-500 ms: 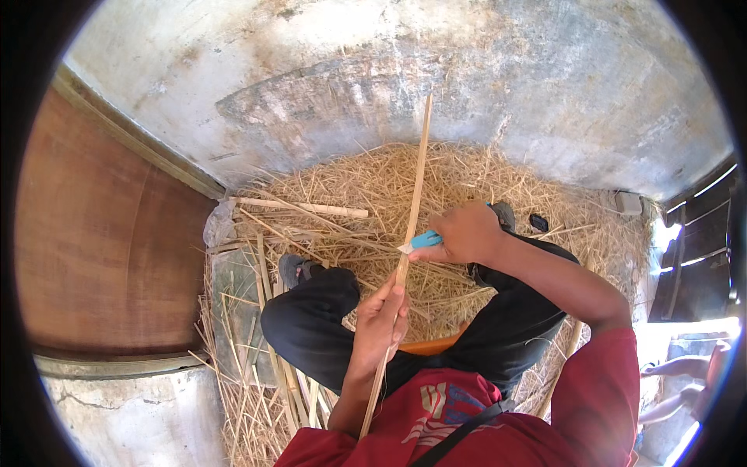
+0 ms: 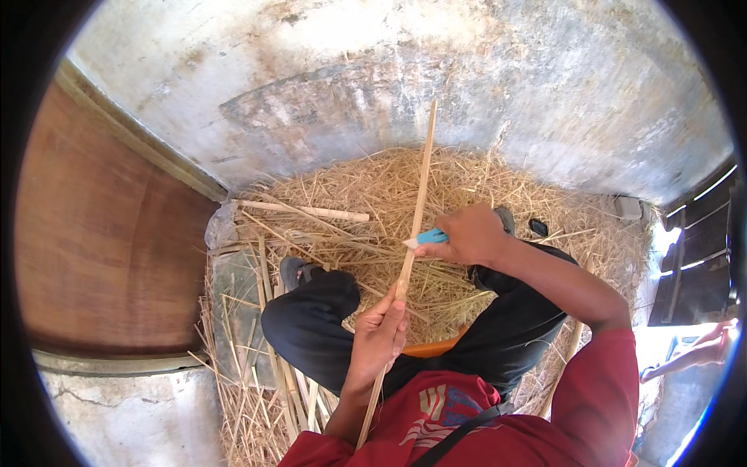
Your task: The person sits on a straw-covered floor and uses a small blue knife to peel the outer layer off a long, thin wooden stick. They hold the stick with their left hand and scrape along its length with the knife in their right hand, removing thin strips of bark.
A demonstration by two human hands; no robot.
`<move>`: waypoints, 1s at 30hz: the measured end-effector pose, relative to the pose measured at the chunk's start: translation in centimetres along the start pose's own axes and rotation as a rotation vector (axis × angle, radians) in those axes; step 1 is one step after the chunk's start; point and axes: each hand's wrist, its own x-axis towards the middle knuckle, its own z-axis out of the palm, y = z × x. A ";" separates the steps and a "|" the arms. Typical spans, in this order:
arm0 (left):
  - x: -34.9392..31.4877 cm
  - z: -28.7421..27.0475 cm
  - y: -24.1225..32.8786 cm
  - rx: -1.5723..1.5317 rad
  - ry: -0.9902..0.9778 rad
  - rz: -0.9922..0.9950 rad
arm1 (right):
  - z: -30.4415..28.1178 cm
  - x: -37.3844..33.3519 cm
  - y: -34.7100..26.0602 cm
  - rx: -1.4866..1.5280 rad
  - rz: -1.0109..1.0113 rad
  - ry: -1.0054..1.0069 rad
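Note:
A long, pale strip [image 2: 424,175] that looks like split bamboo slants up from my lap toward the wall. My left hand [image 2: 379,331] is wrapped round its lower part, thumb on top. In my right hand [image 2: 471,233] is a knife with a blue handle [image 2: 430,237], the fingers closed round it. Its short, light blade [image 2: 411,244] rests against the strip, a little above my left hand. The strip's lower end runs down along my left forearm to my red shirt.
Thin shavings [image 2: 467,175] cover the floor before me. Longer strips [image 2: 292,393] lie by my left knee, beside a flat grey slab [image 2: 233,311]. A stained wall [image 2: 467,70] stands ahead, a brown wooden panel [image 2: 117,233] at left. A small black object [image 2: 538,226] lies beyond my right foot. Another person's limb [image 2: 689,359] shows at far right.
The strip's far tip has shifted slightly down and right. My left hand has slid a little lower, while the blade stays against the strip. The person's limbs at far right have moved.

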 end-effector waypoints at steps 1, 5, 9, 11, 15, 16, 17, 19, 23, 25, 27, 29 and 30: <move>-0.2 0.0 -0.2 0.022 0.011 -0.020 | -0.1 0.5 0.7 -0.004 0.039 0.024; -1.5 0.4 -0.8 0.095 -0.040 -0.050 | 0.1 3.1 7.6 0.015 0.236 0.128; -1.8 0.2 -0.6 0.101 -0.066 -0.021 | 0.5 2.3 6.7 0.016 0.145 0.166; -2.2 0.1 -0.9 0.096 -0.054 -0.030 | -0.2 1.7 5.3 0.008 0.068 0.123; -3.8 0.3 -1.5 0.102 -0.105 -0.088 | 0.3 2.8 11.2 -0.005 0.239 0.245; -4.1 0.4 -1.4 0.106 -0.126 -0.099 | 0.2 2.8 12.3 -0.034 0.229 0.278; -4.3 0.1 -1.5 0.122 -0.140 -0.081 | 0.0 3.0 13.1 -0.062 0.220 0.312; -4.9 0.5 -0.8 0.129 -0.127 -0.142 | 0.4 3.8 15.1 -0.140 0.281 0.355; -7.1 -0.2 -1.3 0.223 -0.160 -0.295 | -0.2 2.8 21.4 -0.039 0.633 0.374; -8.7 -0.6 -1.6 0.213 -0.172 -0.270 | 0.6 1.4 24.1 0.002 0.749 0.376; -8.4 -1.2 -1.8 0.214 -0.070 -0.242 | 1.7 0.1 23.7 0.085 0.833 0.275; -6.2 -1.8 -1.1 0.014 0.025 -0.230 | 3.1 -0.6 20.2 0.149 0.705 0.225; -4.8 -2.2 -1.2 -0.090 0.060 -0.202 | 2.4 -1.0 17.9 0.161 0.612 0.224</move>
